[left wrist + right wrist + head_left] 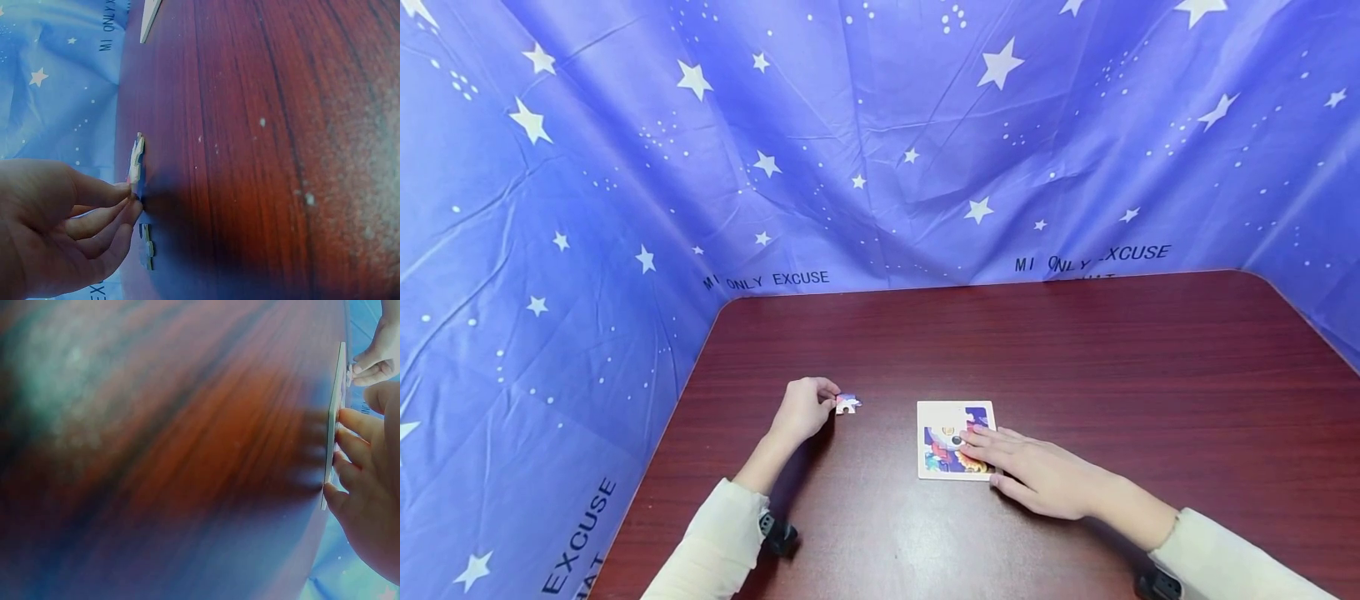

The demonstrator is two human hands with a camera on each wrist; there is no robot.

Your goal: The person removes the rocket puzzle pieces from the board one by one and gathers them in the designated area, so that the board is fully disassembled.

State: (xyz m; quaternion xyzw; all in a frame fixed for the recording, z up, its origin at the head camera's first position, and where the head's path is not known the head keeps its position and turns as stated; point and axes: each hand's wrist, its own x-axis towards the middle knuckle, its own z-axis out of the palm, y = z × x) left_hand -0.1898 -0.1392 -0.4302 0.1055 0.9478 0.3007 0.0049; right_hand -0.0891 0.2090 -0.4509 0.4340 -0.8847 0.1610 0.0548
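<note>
My left hand (805,410) pinches a jigsaw piece (135,161) between thumb and fingers, just above the table, left of the puzzle board. Another thin piece (147,247) lies on the table close by the fingers in the left wrist view; the head view hides it behind the hand. The square, pale-framed puzzle board (929,412) lies flat, partly filled with a colourful picture, and its upper left part is bare. My right hand (1048,475) rests on the board's right side with fingers extended, covering part of the picture.
The dark red wood-grain table (1112,358) extends around the board. Blue star-printed cloth (880,125) hangs behind the table and along both sides. Each wrist carries a small black camera (780,536).
</note>
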